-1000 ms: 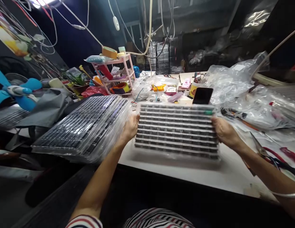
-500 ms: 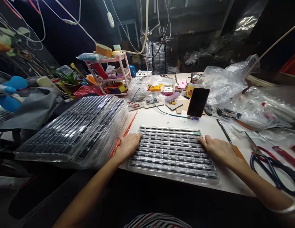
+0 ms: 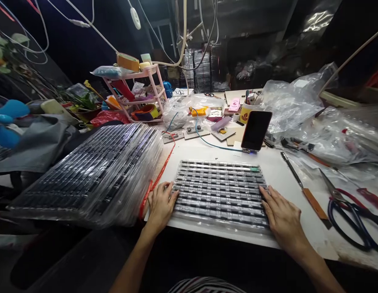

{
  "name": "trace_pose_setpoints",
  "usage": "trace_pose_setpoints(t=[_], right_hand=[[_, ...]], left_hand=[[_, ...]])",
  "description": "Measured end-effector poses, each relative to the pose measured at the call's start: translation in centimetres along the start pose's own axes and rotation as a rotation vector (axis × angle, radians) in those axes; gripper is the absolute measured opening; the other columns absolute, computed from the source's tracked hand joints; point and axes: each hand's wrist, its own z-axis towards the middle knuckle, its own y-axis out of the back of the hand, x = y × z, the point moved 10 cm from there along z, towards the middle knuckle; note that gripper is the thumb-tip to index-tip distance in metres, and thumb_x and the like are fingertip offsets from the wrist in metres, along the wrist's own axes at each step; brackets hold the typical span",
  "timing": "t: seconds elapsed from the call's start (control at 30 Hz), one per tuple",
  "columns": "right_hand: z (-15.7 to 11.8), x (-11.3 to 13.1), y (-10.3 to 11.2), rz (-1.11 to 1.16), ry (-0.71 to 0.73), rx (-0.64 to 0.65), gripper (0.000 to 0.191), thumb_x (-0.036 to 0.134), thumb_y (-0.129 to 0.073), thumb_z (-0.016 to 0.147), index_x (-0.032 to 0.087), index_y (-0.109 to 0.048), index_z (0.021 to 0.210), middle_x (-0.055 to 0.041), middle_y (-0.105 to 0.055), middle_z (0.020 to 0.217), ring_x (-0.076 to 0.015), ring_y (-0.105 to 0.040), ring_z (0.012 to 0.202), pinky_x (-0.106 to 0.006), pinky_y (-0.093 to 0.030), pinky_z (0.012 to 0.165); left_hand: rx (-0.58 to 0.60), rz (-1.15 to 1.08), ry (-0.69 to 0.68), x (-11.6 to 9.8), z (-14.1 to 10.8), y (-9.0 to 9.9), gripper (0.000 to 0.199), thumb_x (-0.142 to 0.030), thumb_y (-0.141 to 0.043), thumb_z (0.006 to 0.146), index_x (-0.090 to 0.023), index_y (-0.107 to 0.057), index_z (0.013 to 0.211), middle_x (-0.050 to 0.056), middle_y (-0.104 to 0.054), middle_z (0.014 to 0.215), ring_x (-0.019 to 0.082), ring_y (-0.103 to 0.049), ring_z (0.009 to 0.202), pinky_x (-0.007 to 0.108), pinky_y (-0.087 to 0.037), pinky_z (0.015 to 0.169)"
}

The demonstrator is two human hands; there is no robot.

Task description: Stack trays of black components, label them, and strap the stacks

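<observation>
A clear plastic tray (image 3: pixel 219 195) with rows of black strips lies flat near the table's front edge. My left hand (image 3: pixel 161 205) grips its left edge, fingers bent and thumb against the side. On the opposite edge, my right hand (image 3: pixel 282 215) has its fingers along the rim and its thumb close to the tray. A small green mark (image 3: pixel 254 169) shows at the tray's far right corner. Left of my left hand stands a tall stack of similar filled trays (image 3: pixel 94 167), and a red plastic ribbon (image 3: pixel 160 175) runs between stack and tray.
A phone (image 3: pixel 256 130) stands upright behind the tray. Large scissors (image 3: pixel 344 207) and a craft knife with an orange handle (image 3: pixel 313 203) lie at the right. Clear plastic bags (image 3: pixel 292 106) are heaped at the back right. A pink shelf rack (image 3: pixel 140 89) holds tape and oddments.
Both hands have slid nearer along the tray's sides, towards the table's front edge. The view has shifted slightly. The tray remains flat on the table.
</observation>
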Motion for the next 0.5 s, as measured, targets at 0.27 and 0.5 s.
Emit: trace_pose_setpoints(t=[0.27,0.5], right_hand=[[-0.5,-0.9,1.0,0.326,-0.145,-0.033,0.047,0.036,-0.029,0.095,0.012,-0.053,0.127,-0.0155,-0.049,0.134,-0.0250,-0.042,0.127,-0.047,-0.037,0.104],[1.3,0.7,10.1,0.754,-0.172,-0.324,0.040,0.034,-0.035,0.094,0.027,-0.046,0.132,-0.0020,-0.038,0.144,-0.0232,-0.035,0.132,-0.046,-0.032,0.109]], left_hand=[[-0.014,-0.513,-0.002,1.0,0.2,0.5,0.049,-0.047,-0.048,0.084,-0.014,-0.061,0.119,0.013,-0.053,0.133,0.025,-0.045,0.126,0.042,-0.031,0.109],[-0.359,-1.393,0.101,0.7,-2.1,7.2,0.051,-0.033,-0.062,0.081,-0.033,-0.049,0.130,-0.005,-0.066,0.073,0.012,-0.063,0.060,0.032,-0.058,0.070]])
